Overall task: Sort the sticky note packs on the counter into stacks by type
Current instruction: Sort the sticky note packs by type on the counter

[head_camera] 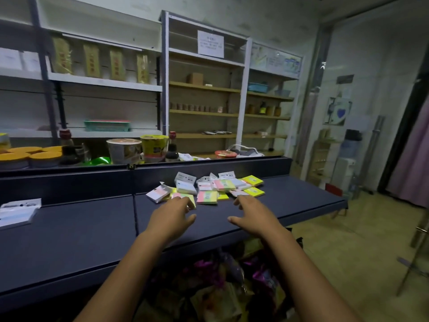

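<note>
— While both arms reach forward over the dark blue worktop [232, 219], where are the packs?

— In a loose heap of sticky note packs [209, 188] towards the far edge, right of centre, against the raised back ledge. A white-wrapped pack [158, 194] lies at the heap's left end, a pink-and-green striped pack [207, 197] near its middle, and two yellow packs [254, 185] at its right end (several overlap, so I cannot count them).

— And the hands?

— The left hand [173, 217] hovers at the near left side of the heap, fingers spread, its grip apart and holding nothing; the fingertips reach a pale green pack [185, 197], though I cannot tell whether they touch it. The right hand [253, 216] is just near the heap's right part, fingers likewise spread, grip apart and empty.

— Anything set apart?

— One white and pale blue pack [16, 212] lies alone at the far left of the worktop, well apart from the heap. Instant noodle cups [139, 149] stand on the shelf behind the ledge.
</note>
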{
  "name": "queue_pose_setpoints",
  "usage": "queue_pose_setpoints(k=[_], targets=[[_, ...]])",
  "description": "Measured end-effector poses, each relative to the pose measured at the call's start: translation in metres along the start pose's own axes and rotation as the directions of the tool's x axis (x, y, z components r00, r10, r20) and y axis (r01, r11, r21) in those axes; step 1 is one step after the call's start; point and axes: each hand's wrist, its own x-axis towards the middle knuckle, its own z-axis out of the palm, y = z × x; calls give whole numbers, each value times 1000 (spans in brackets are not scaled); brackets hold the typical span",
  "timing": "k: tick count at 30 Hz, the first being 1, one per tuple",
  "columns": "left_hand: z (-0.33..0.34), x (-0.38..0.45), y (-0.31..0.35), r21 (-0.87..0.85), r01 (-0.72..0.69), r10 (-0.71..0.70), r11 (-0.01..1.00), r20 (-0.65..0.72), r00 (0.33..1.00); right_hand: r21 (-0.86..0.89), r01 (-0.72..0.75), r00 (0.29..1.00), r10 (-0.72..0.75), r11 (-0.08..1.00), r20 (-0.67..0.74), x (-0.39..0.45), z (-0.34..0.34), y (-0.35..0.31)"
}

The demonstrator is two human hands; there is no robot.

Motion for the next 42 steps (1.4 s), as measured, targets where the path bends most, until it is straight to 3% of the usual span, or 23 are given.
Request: queue_pose_setpoints(k=[25,34,42], targets=[[110,208,12,-77,75,-77,994,-22,997,76,-1,1000,1,997,4,195,34,133],[144,257,29,-105,203,-210,974,-67,975,138,68,998,-69,988,4,259,53,185],[164,274,28,-149,282,-297,948,-89,951,177,223,972,-205,959,-111,308,73,210]])
